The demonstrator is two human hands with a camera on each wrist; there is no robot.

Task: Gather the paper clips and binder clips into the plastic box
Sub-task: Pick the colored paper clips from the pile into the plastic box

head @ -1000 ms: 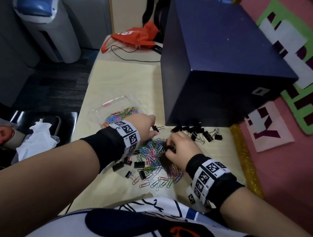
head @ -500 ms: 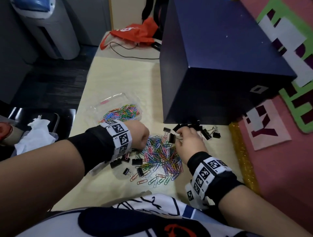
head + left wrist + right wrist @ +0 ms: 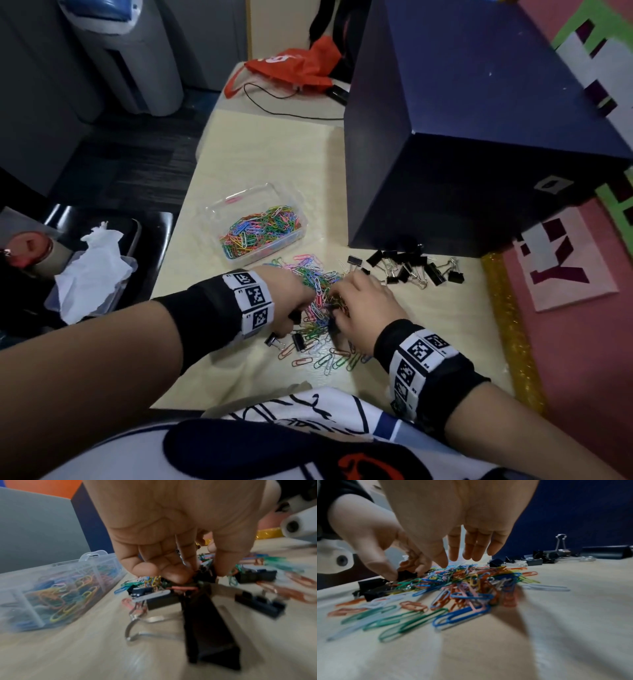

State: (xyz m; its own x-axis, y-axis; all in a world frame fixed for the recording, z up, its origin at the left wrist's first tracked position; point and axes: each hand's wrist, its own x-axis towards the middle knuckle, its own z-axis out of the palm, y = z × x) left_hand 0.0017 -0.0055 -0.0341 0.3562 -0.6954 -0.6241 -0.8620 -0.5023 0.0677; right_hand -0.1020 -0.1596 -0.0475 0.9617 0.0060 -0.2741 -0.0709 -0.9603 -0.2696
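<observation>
A person's left hand (image 3: 171,536) pinches a black binder clip (image 3: 205,573) out of the coloured paper clips (image 3: 467,585) on the bench (image 3: 246,164). The right hand (image 3: 453,524) hovers over the heap, fingers loosely spread, holding nothing. Sorting is midway; next, I judge, the clip must be carried to the plastic box (image 3: 219,212) just beyond the left hand.

No words or numbers legible anywhere in view. Square black-and-white code markers printed on the left wristband (image 3: 251,301) and on the right wristband (image 3: 416,356), tiny characters beside them too small to read. Large dark cut-out letter shapes on a white card (image 3: 561,260) and a green panel (image 3: 596,51) at the pink wall, angled and cropped. Small pale diamond label (image 3: 553,185) on the dark box, blank at this range. Partial white logo on the red bag (image 3: 291,65).
</observation>
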